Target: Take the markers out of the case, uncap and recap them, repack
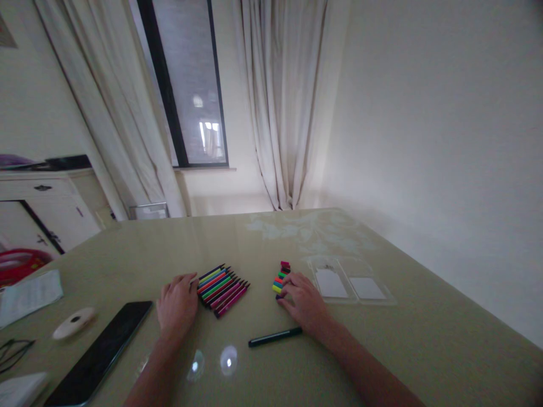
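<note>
A row of several coloured felt-tip markers without caps lies slanted on the table, dark tips toward the upper right. My left hand rests at the left ends of the markers, palm down, fingers loosely bent and not wrapped round any of them. To the right is a short column of coloured marker caps. My right hand reaches over these caps, with thumb and forefinger closed at a dark blue cap at the near end. Its other fingers partly cover the column. Below the right hand lies a black pen.
An open clear plastic case with white paper inserts lies right of the caps. On the left are a black tablet-like slab, a white oval object, a dark cord and folded paper. The glossy tabletop meets a wall at right.
</note>
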`<state>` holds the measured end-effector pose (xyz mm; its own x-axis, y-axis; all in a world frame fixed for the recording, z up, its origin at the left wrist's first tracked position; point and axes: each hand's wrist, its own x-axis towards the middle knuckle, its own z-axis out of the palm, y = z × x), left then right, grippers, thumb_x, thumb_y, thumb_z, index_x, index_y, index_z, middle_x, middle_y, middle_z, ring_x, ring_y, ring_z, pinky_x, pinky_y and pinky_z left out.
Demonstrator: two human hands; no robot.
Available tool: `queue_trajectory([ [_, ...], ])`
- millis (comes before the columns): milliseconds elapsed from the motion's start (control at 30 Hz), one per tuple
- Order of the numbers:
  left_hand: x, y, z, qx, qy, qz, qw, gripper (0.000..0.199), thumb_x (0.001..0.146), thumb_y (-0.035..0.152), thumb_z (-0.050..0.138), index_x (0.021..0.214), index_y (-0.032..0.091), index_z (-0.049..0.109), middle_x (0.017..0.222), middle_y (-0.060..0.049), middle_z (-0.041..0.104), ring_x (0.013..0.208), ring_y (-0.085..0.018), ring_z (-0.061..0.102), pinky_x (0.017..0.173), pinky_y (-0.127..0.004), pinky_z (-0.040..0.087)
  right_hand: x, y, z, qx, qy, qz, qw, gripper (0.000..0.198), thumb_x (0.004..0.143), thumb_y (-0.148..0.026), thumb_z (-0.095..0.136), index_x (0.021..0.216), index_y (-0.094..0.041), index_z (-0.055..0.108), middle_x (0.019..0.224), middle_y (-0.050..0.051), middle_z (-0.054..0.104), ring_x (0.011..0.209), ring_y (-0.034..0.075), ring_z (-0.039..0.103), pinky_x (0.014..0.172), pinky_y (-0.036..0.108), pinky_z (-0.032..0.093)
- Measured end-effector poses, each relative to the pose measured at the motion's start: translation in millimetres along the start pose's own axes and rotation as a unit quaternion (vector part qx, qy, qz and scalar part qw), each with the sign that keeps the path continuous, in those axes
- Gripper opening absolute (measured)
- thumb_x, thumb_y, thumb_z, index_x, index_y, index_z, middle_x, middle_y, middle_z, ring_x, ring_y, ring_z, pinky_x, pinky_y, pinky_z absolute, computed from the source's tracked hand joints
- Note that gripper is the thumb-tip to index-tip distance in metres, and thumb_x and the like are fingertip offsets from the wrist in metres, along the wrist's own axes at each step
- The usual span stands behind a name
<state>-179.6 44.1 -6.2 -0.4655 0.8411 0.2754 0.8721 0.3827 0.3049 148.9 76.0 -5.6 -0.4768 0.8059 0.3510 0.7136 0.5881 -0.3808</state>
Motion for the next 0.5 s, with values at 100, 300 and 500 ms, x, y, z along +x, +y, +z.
queue_trajectory([
  [100,6.1,-7.1,7.7,-0.002,-0.025,-0.038,0.999,0.044,0.103,0.037,0.037,0.125,0.022,0.071,0.136,-0.011,0.067,0.121,-0.037,0.060,0.094,-0.051,0.051,-0.3,-0.1,0.1,-0.002,0.005,-0.003,1.000,0.010,0.082,-0.016,0.081,0.088,-0.020,0.074,0.111,0.006,0.069,0.108,0.025,0.062,0.099,0.039,0.049],
  [300,8.2,-10.3,10.0,-0.039,-0.023,-0.032,0.998,0.034,0.100,0.040,0.044,0.113,0.024,0.071,0.116,-0.012,0.075,0.108,-0.035,0.066,0.082,-0.043,0.051,-0.1,0.2,-0.5,-0.007,-0.001,-0.002,1.000,0.010,0.082,-0.018,0.082,0.089,-0.020,0.076,0.113,0.006,0.069,0.109,0.026,0.063,0.100,0.040,0.049],
  [500,10.3,-4.2,5.3,-0.186,0.033,-0.036,0.981,0.033,0.094,0.041,0.048,0.108,0.021,0.070,0.109,-0.012,0.077,0.103,-0.032,0.070,0.086,-0.043,0.053,-1.0,1.0,-0.4,0.019,0.006,-0.011,1.000,0.004,0.085,-0.018,0.078,0.088,-0.020,0.076,0.114,0.008,0.070,0.112,0.027,0.063,0.102,0.041,0.049],
])
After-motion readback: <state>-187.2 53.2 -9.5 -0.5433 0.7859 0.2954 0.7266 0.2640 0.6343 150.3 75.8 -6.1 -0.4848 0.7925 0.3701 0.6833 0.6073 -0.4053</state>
